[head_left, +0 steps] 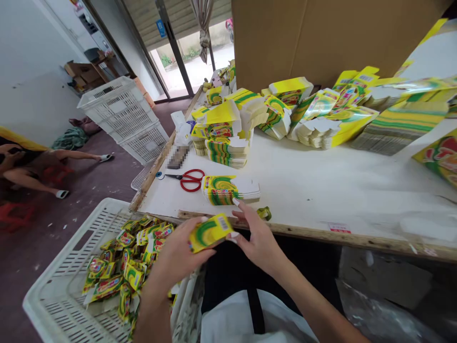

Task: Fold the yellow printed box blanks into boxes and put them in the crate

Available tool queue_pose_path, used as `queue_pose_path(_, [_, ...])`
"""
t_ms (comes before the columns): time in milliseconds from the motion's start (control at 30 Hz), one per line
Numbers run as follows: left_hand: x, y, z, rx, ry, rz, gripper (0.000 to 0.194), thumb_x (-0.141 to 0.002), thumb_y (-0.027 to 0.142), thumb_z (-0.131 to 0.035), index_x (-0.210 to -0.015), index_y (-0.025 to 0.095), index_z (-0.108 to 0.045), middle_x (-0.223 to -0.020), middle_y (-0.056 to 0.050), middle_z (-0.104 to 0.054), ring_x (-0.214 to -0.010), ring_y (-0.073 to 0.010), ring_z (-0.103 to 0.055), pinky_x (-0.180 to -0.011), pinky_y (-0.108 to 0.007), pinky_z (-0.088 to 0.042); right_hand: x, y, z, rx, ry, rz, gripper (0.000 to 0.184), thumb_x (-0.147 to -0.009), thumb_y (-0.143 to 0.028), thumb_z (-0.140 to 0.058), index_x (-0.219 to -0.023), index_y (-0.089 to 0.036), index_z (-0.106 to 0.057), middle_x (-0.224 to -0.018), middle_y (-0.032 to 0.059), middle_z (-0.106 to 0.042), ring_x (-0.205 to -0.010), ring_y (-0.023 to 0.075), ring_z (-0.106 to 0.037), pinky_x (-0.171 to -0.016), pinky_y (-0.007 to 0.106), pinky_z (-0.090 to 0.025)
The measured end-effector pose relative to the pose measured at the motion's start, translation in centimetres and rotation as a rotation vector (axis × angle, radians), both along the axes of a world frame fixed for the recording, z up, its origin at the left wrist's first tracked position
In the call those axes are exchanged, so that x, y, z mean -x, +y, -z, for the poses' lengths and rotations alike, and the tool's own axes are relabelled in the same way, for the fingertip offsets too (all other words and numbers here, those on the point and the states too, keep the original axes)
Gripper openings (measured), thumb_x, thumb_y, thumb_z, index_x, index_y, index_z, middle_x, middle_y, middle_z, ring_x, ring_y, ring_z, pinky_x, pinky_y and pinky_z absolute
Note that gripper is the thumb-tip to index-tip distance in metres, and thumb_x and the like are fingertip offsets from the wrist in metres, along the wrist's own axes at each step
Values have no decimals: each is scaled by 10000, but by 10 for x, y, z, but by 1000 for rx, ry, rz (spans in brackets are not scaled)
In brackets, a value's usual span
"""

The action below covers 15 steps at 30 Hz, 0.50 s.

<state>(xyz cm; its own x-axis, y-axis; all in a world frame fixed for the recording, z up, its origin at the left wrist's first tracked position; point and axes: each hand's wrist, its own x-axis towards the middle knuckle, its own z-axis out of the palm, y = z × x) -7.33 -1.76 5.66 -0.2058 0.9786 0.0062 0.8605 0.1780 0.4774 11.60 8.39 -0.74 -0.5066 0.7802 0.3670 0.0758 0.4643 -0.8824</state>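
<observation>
My left hand [189,255] is closed around a small yellow and green carton [211,232], held tilted just over the table's front edge. My right hand [259,240] is beside the carton's right end, thumb and forefinger apart; its thumb tip is at that end, though whether it touches I cannot tell. Just beyond the hands, a short stack of flattened cartons [224,189] lies on the white table [293,186]. A small green and yellow packet [264,213] sits near the edge, behind my right hand. Red-handled scissors [191,180] lie left of the stack.
At lower left, a white plastic crate [59,278] holds many small packets [134,274]. More carton stacks [228,151] line the table's back before a large cardboard sheet [321,38]. White crates [123,112] stand on the floor; a seated person's legs [39,166] show at left.
</observation>
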Motion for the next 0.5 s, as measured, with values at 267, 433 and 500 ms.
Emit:
queue_pose_path(267, [59, -29, -16, 64, 104, -321, 626, -707, 569, -626, -1174, 154, -604, -1247, -147, -634, -1194, -346, -550, -1019, -500, -428, 36, 70, -20, -95, -409, 201, 359, -809, -73, -566, -1162, -134, -569, -1132, 161, -626, -1064, 303, -569, -938, 451, -451])
queue_pose_path(433, [15, -5, 7, 30, -301, -129, 477, -723, 440, -691, -1134, 204, -640, -1160, -99, -692, -1073, -290, -637, -950, -435, -495, 57, 80, -10, -78, -493, 208, 286, -760, 15, -546, -988, -151, -589, -1026, 173, -631, -1005, 322, -553, -892, 484, -425])
queue_pose_path(500, [4, 1, 17, 6, -436, -115, 447, -709, 392, -727, -1105, 202, -646, -1098, -108, -716, -1022, -284, -658, -904, -433, -519, 56, 78, -9, -67, -463, 208, 325, -749, 38, -521, -1008, -154, -551, -1039, 177, -617, -996, 315, -544, -879, 482, -419])
